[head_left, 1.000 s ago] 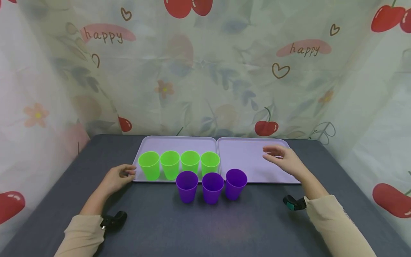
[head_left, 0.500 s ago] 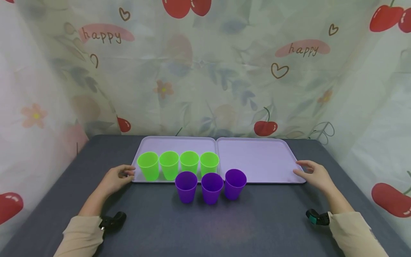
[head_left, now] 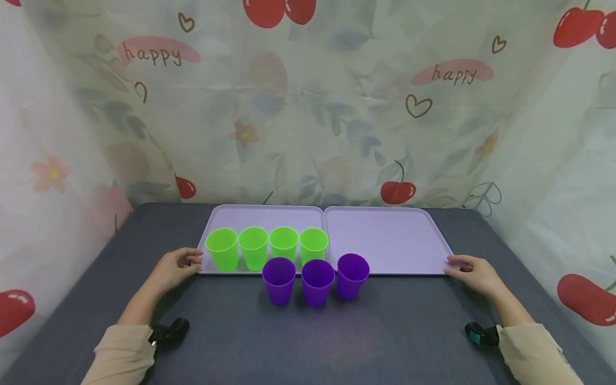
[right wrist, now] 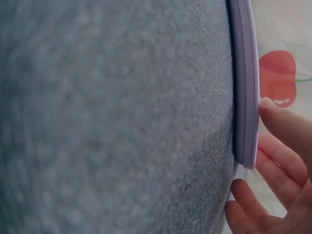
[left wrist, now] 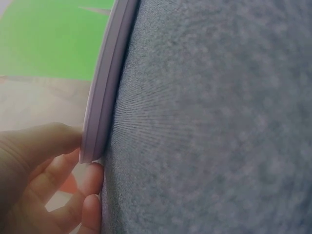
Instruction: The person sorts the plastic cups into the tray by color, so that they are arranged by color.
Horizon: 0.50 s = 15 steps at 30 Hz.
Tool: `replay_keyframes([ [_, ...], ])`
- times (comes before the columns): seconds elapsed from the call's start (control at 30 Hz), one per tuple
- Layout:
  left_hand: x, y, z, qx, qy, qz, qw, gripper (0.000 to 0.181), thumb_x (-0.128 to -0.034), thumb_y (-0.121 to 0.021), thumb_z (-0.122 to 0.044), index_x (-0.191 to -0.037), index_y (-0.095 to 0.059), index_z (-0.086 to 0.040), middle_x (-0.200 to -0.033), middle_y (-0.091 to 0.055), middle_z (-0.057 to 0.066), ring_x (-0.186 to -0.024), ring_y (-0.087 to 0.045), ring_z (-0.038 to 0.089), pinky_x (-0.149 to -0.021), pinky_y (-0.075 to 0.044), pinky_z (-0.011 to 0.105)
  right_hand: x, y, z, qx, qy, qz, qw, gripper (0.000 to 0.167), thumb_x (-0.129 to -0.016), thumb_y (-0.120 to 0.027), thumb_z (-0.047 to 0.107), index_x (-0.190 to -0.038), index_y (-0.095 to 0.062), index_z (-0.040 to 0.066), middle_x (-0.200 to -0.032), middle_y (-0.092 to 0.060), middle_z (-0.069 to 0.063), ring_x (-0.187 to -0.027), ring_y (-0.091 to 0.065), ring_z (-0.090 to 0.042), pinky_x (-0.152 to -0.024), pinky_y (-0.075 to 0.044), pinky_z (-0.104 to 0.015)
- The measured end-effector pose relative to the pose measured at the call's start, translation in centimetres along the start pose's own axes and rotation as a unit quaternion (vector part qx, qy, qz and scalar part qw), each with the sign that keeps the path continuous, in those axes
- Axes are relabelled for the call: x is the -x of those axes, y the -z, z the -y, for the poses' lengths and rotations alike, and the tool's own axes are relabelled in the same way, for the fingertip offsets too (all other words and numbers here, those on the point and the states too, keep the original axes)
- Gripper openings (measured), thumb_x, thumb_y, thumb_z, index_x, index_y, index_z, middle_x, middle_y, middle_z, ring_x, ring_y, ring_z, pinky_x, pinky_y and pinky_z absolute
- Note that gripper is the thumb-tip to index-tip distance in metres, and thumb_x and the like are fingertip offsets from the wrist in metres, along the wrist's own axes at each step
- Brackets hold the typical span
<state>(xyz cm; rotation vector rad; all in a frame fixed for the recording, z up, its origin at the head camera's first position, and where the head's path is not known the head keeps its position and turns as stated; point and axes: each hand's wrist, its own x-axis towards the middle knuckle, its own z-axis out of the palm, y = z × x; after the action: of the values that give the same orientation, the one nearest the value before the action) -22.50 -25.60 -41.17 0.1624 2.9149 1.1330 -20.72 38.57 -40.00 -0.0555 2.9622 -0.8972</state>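
Across the far part of a dark grey, woven-looking tabletop (head_left: 327,347), saw a lilac left tray (head_left: 269,214) and a matching right tray (head_left: 385,235) laid flat side by side, inner edges meeting or nearly so. Found the near outer corner of the left tray in the pinch of the left hand (head_left: 174,267), thumb against the rim, fingers bent in below the corner, with only a narrow gap between. Found the near outer corner of the right tray pinched likewise in the right hand (head_left: 475,274), thumb tip on the rim, other fingers curled about the corner.

Counted four green cups (head_left: 284,243) upright in a row along the near half of the left tray, just beside one another. Counted three purple cups (head_left: 317,283) upright on the tabletop, in front of the trays near the join, the rightmost slightly farther back. Could not tell contact with the trays from a small gap.

Noticed a black device (head_left: 170,331) by the left wrist and a similar device (head_left: 481,336) by the right, next to beige sleeves (head_left: 126,347). Saw beyond all this a pale cloth (head_left: 308,128) printed with cherries, flowers, hearts and "happy" twice.
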Motion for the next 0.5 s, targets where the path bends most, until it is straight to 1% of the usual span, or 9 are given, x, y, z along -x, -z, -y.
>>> replay_keyframes([
  [0.07, 0.0, 0.0, 0.0, 0.001, -0.002, -0.001, 1.0000, 0.036, -0.0861, -0.063, -0.010, -0.117, -0.057, 0.007, -0.103, -0.065, 0.025, -0.087, -0.064, 0.033, -0.068, -0.049, 0.034, 0.0, 0.0, -0.1, 0.003, 0.000, -0.003, 1.0000, 0.046, -0.090, -0.060, 0.028, -0.119, -0.057, -0.008, -0.123, -0.053, -0.035, -0.108, -0.055, -0.049, -0.085, -0.048, -0.052],
  [0.13, 0.0, 0.0, 0.0, 0.000, -0.005, -0.005, 1.0000, 0.036, -0.0858, -0.063, -0.010, -0.117, -0.057, 0.007, -0.102, -0.065, 0.024, -0.087, -0.064, 0.032, -0.067, -0.048, 0.032, -0.1, -0.1, -0.2, 0.009, 0.000, -0.011, 0.9999, 0.045, -0.090, -0.061, 0.028, -0.118, -0.058, -0.008, -0.121, -0.054, -0.034, -0.107, -0.056, -0.047, -0.083, -0.050, -0.049],
  [0.17, 0.0, 0.0, 0.0, -0.001, -0.004, -0.009, 0.9999, 0.035, -0.0858, -0.063, -0.010, -0.117, -0.057, 0.007, -0.103, -0.065, 0.025, -0.087, -0.064, 0.032, -0.067, -0.047, 0.031, -0.1, -0.2, -0.3, 0.012, -0.001, -0.015, 0.9998, 0.045, -0.089, -0.061, 0.028, -0.117, -0.059, -0.007, -0.121, -0.055, -0.033, -0.107, -0.057, -0.046, -0.082, -0.051, -0.047],
  [0.23, 0.1, 0.2, -0.1, 0.000, 0.002, -0.030, 0.9996, 0.034, -0.0870, -0.062, -0.012, -0.116, -0.058, 0.006, -0.104, -0.065, 0.025, -0.087, -0.064, 0.033, -0.066, -0.047, 0.030, -0.2, -0.2, -0.3, 0.018, 0.000, -0.023, 0.9996, 0.044, -0.088, -0.063, 0.027, -0.115, -0.060, -0.007, -0.119, -0.056, -0.033, -0.105, -0.058, -0.045, -0.079, -0.051, -0.043],
  [0.3, 0.3, 0.5, -0.4, -0.001, 0.015, -0.062, 0.9980, 0.033, -0.0896, -0.060, -0.016, -0.117, -0.059, 0.003, -0.106, -0.064, 0.025, -0.088, -0.063, 0.032, -0.065, -0.046, 0.028, -0.3, -0.2, -0.4, 0.021, 0.000, -0.028, 0.9994, 0.043, -0.088, -0.064, 0.026, -0.114, -0.061, -0.007, -0.117, -0.058, -0.033, -0.103, -0.059, -0.045, -0.077, -0.052, -0.042],
  [0.37, 0.6, 1.0, -1.0, 0.006, 0.027, -0.109, 0.9937, 0.032, -0.0918, -0.057, -0.020, -0.116, -0.060, 0.001, -0.108, -0.064, 0.025, -0.087, -0.062, 0.030, -0.064, -0.044, 0.027, -0.5, -0.3, -0.3, 0.022, -0.001, -0.028, 0.9994, 0.043, -0.087, -0.064, 0.026, -0.114, -0.060, -0.008, -0.117, -0.058, -0.033, -0.102, -0.059, -0.045, -0.078, -0.051, -0.043],
  [0.43, 1.0, 1.6, -2.1, 0.013, 0.034, -0.161, 0.9863, 0.031, -0.0929, -0.054, -0.023, -0.114, -0.061, -0.002, -0.108, -0.064, 0.022, -0.083, -0.060, 0.021, -0.062, -0.043, 0.024, -0.6, -0.3, -0.3, 0.021, -0.004, -0.025, 0.9995, 0.043, -0.087, -0.064, 0.025, -0.114, -0.060, -0.008, -0.116, -0.058, -0.033, -0.102, -0.059, -0.045, -0.079, -0.051, -0.046],
  [0.5, 1.4, 2.1, -3.5, 0.023, 0.028, -0.209, 0.9773, 0.029, -0.0927, -0.054, -0.025, -0.111, -0.063, -0.005, -0.105, -0.065, 0.018, -0.076, -0.056, 0.007, -0.059, -0.041, 0.021, -0.6, -0.4, -0.2, 0.018, -0.008, -0.023, 0.9995, 0.044, -0.087, -0.064, 0.025, -0.114, -0.059, -0.009, -0.116, -0.057, -0.033, -0.102, -0.059, -0.046, -0.081, -0.050, -0.049],
])
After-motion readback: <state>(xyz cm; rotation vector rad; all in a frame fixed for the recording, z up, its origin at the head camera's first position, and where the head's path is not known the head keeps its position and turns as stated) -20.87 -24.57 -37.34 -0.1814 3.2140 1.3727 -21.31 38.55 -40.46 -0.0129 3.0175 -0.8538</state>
